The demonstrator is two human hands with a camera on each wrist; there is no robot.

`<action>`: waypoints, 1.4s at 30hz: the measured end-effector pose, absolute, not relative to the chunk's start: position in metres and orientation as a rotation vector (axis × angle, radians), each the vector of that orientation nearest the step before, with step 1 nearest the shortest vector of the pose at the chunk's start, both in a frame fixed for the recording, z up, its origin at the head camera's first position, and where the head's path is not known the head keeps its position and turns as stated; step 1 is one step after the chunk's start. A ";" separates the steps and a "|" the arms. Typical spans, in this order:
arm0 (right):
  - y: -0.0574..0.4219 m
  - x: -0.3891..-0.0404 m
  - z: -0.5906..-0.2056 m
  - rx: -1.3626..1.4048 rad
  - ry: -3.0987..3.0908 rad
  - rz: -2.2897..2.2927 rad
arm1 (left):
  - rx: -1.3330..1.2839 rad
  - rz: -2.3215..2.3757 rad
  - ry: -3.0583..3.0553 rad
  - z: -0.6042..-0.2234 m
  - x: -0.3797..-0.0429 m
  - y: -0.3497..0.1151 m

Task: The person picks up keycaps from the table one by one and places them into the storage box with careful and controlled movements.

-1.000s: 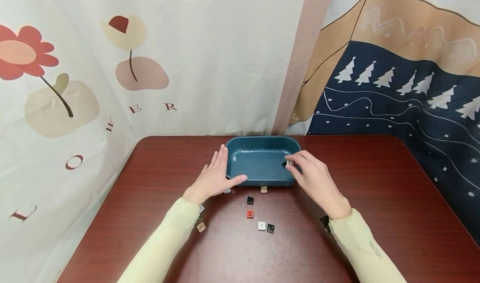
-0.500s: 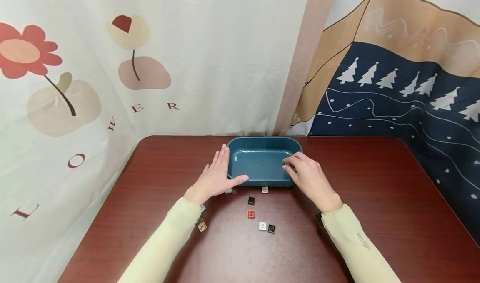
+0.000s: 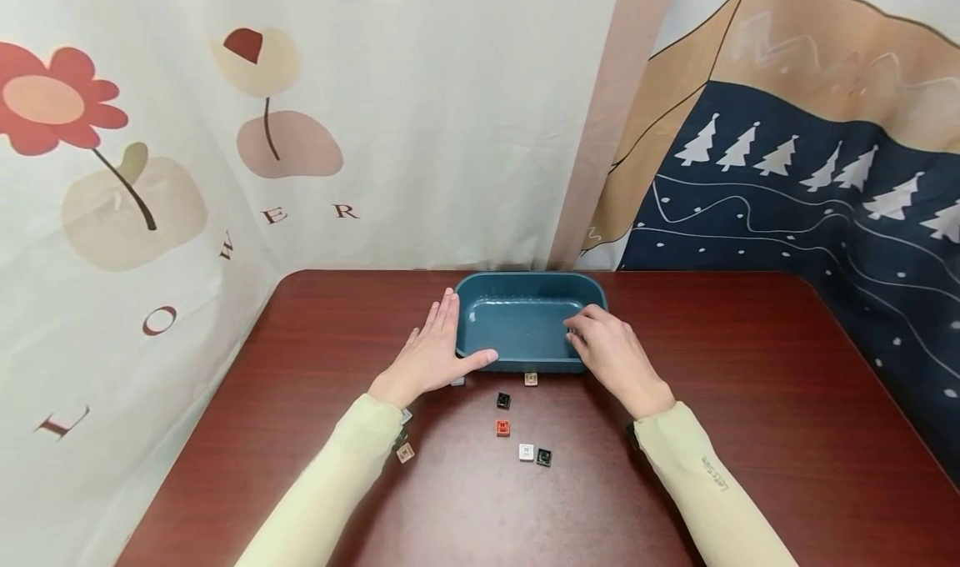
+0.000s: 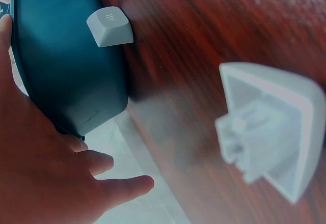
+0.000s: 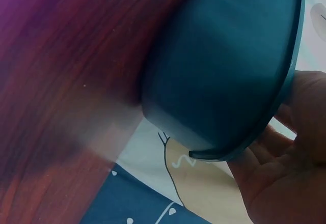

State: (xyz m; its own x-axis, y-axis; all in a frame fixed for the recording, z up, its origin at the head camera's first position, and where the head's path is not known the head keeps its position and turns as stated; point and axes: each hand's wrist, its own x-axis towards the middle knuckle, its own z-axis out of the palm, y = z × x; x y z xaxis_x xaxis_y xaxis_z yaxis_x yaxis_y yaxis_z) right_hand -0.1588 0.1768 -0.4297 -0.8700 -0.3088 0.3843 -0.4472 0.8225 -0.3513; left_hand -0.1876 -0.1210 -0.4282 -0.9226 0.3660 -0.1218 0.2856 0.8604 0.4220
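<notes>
My left hand (image 3: 423,354) lies with straight fingers along the left side of a blue plastic tray (image 3: 528,365), its thumb over the front rim. Over the tray's right end, my right hand (image 3: 615,358) has thumb and fingers pinched together; the keycap between them is almost wholly hidden. In the left wrist view a grey Alt keycap (image 4: 109,28) sits against the tray, and a pale keycap (image 4: 270,127) lies tipped with its stem showing. In front of the tray lie a tan keycap (image 3: 531,379), a black one and a red keycap (image 3: 502,428).
Nearer on the brown table (image 3: 750,383) are a white keycap (image 3: 526,452) and a black keycap (image 3: 543,457) side by side. Another tan keycap (image 3: 405,452) lies by the left sleeve, which partly covers others. A printed curtain (image 3: 450,133) hangs behind the table.
My right hand has moved slightly left and turned over the tray; the black and white keycaps seen at its fingertips are now hidden. My left hand stays on the tray.
</notes>
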 end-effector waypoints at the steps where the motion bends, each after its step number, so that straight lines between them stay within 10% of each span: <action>1: 0.176 -0.159 -0.429 0.581 -2.691 0.627 | 0.503 0.599 2.839 -0.428 -0.188 -0.121; 42: 0.169 -0.180 -0.418 0.617 -2.938 0.475 | 0.503 0.590 2.839 -0.429 -0.188 -0.121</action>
